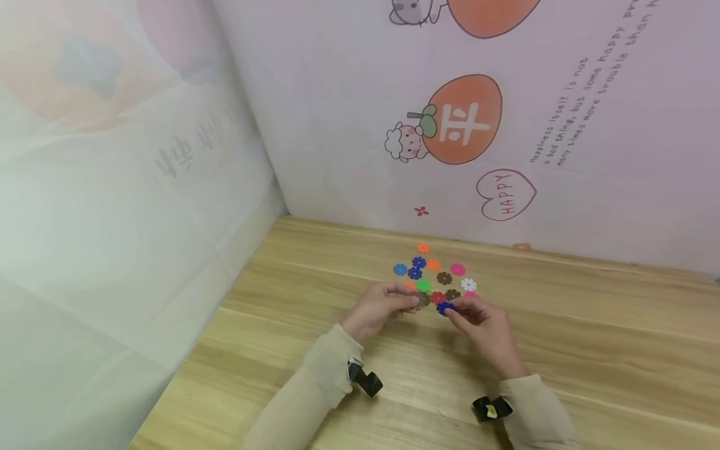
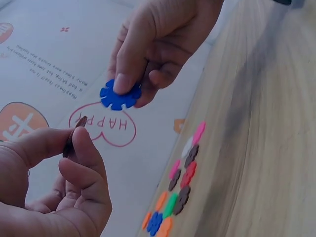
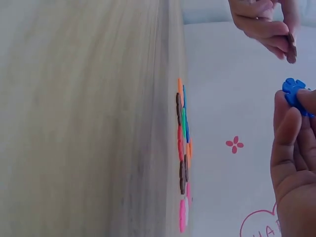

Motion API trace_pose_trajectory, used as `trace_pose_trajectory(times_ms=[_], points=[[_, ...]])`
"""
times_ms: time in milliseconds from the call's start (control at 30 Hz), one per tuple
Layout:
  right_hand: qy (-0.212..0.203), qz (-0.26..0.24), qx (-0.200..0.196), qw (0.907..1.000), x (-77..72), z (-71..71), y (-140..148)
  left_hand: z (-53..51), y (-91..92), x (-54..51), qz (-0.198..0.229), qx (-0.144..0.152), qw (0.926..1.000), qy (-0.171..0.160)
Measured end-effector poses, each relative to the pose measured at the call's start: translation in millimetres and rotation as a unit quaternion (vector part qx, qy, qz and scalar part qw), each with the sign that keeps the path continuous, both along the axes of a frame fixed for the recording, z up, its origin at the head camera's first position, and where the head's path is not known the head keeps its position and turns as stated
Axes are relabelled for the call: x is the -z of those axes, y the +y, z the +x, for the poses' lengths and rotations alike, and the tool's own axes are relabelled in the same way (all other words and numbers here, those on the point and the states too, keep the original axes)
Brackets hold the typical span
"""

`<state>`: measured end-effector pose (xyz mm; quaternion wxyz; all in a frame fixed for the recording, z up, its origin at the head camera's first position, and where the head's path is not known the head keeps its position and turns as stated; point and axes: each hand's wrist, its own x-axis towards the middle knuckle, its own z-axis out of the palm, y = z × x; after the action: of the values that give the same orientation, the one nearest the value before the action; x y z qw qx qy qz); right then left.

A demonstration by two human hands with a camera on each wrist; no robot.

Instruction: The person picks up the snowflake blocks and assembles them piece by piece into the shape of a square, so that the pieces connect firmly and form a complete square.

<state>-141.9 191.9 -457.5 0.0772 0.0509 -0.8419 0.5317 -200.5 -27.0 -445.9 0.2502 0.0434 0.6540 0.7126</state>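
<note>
My left hand (image 1: pixel 382 307) pinches a brown notched snowflake disc (image 3: pixel 292 50) between thumb and fingers; the left wrist view shows this disc nearly edge-on. My right hand (image 1: pixel 488 326) grips a blue snowflake disc (image 2: pixel 118 103) by its edge, thumb on its face. Both discs are held up above the table, a small gap apart and not joined. Behind them several loose discs lie flat, among them a green disc (image 1: pixel 424 285), a red disc (image 2: pixel 188 175), a white disc (image 1: pixel 469 284) and a brown disc (image 1: pixel 444 278).
A wood-grain table (image 1: pixel 270 300) carries the discs. At its far edge stands a pale printed sheet (image 1: pixel 337 156), and another pale sheet (image 1: pixel 112 262) hangs along the left. Each wrist wears a black strap mount (image 1: pixel 365 379).
</note>
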Motion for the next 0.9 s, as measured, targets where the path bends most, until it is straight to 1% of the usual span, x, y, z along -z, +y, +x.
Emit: trace_pose_trajectory(times_ms=[100,200,533,767,900], points=[[0.02,-0.014,-0.003,0.9997,-1.4,1.7,-2.4,3.8,3.0,-2.1,0.024,0.009,0.9996,-0.01],[0.032,-0.019,-0.004,0.9993,-2.1,2.8,-4.8,6.4,4.6,-3.7,0.036,0.016,0.9991,-0.015],[0.077,-0.005,-0.026,0.9967,0.7,6.8,-7.5,11.4,4.4,-4.0,0.032,0.026,0.9984,-0.039],[0.08,0.006,-0.034,0.9962,-0.6,8.5,-9.1,10.9,2.5,-3.6,0.038,0.048,0.9973,-0.041],[0.099,0.017,-0.041,0.9941,-1.2,9.7,-10.5,11.4,3.1,-2.3,0.035,0.057,0.9971,-0.038]])
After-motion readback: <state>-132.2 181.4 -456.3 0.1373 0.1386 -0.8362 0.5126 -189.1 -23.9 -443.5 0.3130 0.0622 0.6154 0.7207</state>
